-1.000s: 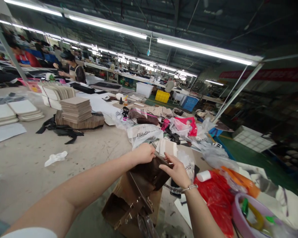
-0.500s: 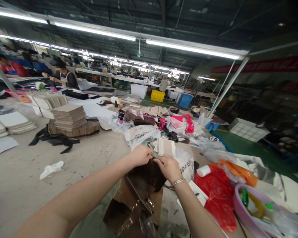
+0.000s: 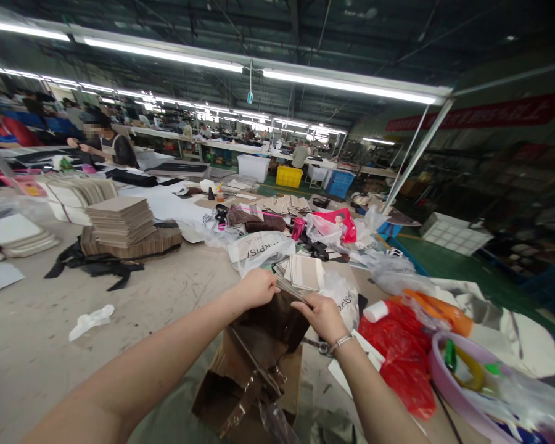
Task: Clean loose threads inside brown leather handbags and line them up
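Observation:
A dark brown handbag with metal fittings on its straps stands over an open cardboard box in front of me. My left hand is closed on the left part of the bag's upper edge. On the same edge, further right, my right hand pinches with its thumb on the near side. The edge runs taut between the two hands. Just beyond it lie beige and white card pieces. The bag's inside is dark, and my fingertips are partly hidden.
Stacked beige boards rest on the table at left, near a white scrap. To the right are a red plastic bag and a lilac basin. Printed plastic bags lie ahead. A co-worker sits at far left.
My right hand has moved to the right along the bag's edge, widening the gap between my hands. My left hand keeps its grip. The view has shifted slightly.

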`<state>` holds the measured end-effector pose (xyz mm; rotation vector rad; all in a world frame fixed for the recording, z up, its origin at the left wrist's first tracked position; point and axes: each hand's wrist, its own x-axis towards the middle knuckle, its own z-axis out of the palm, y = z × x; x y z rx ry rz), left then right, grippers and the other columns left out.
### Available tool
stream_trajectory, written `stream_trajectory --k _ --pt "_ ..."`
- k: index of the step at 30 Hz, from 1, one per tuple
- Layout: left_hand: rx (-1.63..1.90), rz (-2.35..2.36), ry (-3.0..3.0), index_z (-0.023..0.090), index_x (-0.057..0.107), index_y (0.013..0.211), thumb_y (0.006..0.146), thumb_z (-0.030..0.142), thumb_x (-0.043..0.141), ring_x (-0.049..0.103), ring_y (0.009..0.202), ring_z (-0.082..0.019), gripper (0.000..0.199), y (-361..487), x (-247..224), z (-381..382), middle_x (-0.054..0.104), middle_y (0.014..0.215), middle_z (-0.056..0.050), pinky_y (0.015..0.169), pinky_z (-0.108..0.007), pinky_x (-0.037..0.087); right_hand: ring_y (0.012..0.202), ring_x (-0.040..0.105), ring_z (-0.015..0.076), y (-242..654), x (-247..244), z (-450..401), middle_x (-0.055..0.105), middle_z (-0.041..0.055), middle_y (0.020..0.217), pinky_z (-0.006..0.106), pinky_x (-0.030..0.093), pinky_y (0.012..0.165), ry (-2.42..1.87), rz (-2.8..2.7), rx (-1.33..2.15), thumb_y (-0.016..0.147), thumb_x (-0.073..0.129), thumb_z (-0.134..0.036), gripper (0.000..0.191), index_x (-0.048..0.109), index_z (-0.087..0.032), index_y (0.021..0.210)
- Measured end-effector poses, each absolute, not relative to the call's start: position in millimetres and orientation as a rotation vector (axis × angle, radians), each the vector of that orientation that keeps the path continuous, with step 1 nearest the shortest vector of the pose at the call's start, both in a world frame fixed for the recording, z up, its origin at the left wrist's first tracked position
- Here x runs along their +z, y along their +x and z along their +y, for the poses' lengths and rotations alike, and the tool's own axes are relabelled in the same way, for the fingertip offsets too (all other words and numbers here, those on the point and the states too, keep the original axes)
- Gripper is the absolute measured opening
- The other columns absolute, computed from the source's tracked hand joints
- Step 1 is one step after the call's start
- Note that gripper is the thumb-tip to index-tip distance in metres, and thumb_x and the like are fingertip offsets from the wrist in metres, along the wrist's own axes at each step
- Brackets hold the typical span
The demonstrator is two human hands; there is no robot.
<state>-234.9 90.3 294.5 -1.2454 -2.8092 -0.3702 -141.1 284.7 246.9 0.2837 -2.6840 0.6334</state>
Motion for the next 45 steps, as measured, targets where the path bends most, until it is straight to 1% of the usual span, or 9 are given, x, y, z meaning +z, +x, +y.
stream_trajectory --k 4,9,16,21,27,31,35,39,45 --pt "-0.383 -2.814 -1.242 0.017 0.067 0.07 0.079 0.032 0.057 0.06 0.075 -0.018 0.02 -234.0 295.5 90.5 0.067 0.078 -0.005 0.067 -0.026 0.044 0.064 0.06 0.0173 -139.3 249.5 284.7 0.065 0.0017 0.066 0.025 0.041 0.059 0.254 -2.726 0.533 0.088 0.051 -0.047 0.035 0.069 -0.024 0.069" --pt "-0.379 -2.809 -1.256 0.017 0.068 0.071 0.078 0.031 0.057 0.059 0.071 -0.017 0.019 -233.0 296.2 90.8 0.067 0.075 -0.005 0.063 -0.025 0.043 0.074 0.063 0.0189 -141.5 265.8 280.2 0.07 0.0014 0.084 0.025 0.042 0.061 0.285 -2.796 0.558 0.084 0.055 -0.051 0.031 0.068 -0.029 0.102" --pt "-0.484 -2.858 -1.334 0.018 0.069 0.07 0.078 0.032 0.06 0.059 0.07 -0.015 0.018 -240.0 301.9 82.6 0.068 0.073 -0.002 0.064 -0.023 0.041 0.073 0.062 0.0166 -147.3 283.2 266.5 0.069 0.0039 0.078 0.024 0.038 0.061 0.175 -2.967 0.195 0.093 0.038 -0.049 0.046 0.07 -0.023 0.073" --pt "-0.498 -2.836 -1.384 0.017 0.07 0.073 0.077 0.03 0.06 0.06 0.073 -0.016 0.017 -242.1 300.2 83.5 0.069 0.076 -0.003 0.067 -0.023 0.042 0.077 0.062 0.0193 -150.6 290.7 264.1 0.069 0.002 0.082 0.025 0.037 0.061 0.254 -3.022 0.278 0.081 0.042 -0.07 0.051 0.069 -0.029 0.096" --pt "-0.871 -2.762 -1.519 0.018 0.071 0.073 0.072 0.027 0.067 0.061 0.096 -0.018 0.01 -248.3 301.3 74.9 0.068 0.103 -0.006 0.088 -0.028 0.044 0.085 0.061 0.0195 -169.3 290.0 254.3 0.069 0.0043 0.089 0.025 0.038 0.067 0.232 -3.089 0.161 0.089 0.046 -0.045 0.031 0.07 -0.026 0.089" --pt "-1.271 -2.547 -1.342 0.018 0.07 0.09 0.074 0.04 0.064 0.045 0.123 -0.024 0.028 -247.5 317.8 46.7 0.05 0.133 -0.009 0.105 -0.036 0.034 0.084 0.061 0.0198 -171.4 285.4 258.0 0.069 0.0049 0.088 0.026 0.039 0.069 0.16 -3.065 0.178 0.089 0.046 -0.044 0.032 0.071 -0.024 0.085" --pt "-0.968 -2.684 -1.157 0.019 0.043 0.132 0.064 0.045 0.073 0.033 0.131 -0.029 0.079 -230.3 322.4 34.1 0.036 0.143 -0.013 0.109 -0.044 0.028 0.084 0.061 0.0198 -168.0 284.6 259.9 0.069 0.0054 0.087 0.026 0.04 0.068 0.124 -3.038 0.206 0.089 0.047 -0.043 0.032 0.07 -0.023 0.082" --pt "-0.628 -2.887 -1.022 0.019 0.045 0.126 0.065 0.026 0.07 0.041 0.125 -0.028 0.066 -212.1 304.2 43.1 0.045 0.135 -0.012 0.104 -0.04 0.033 0.085 0.061 0.0205 -165.4 286.1 258.0 0.068 0.0062 0.089 0.027 0.04 0.07 0.119 -3.036 0.219 0.09 0.044 -0.042 0.033 0.07 -0.022 0.084" --pt "-0.589 -3.109 -1.071 0.024 0.009 0.145 0.07 0.008 0.054 0.055 0.112 -0.023 0.089 -243.2 300.3 34.3 0.056 0.127 -0.008 0.092 -0.032 0.042 0.085 0.061 0.0203 -161.0 286.9 257.2 0.068 0.0056 0.09 0.027 0.041 0.07 0.086 -3.035 0.206 0.09 0.042 -0.041 0.033 0.069 -0.023 0.084"
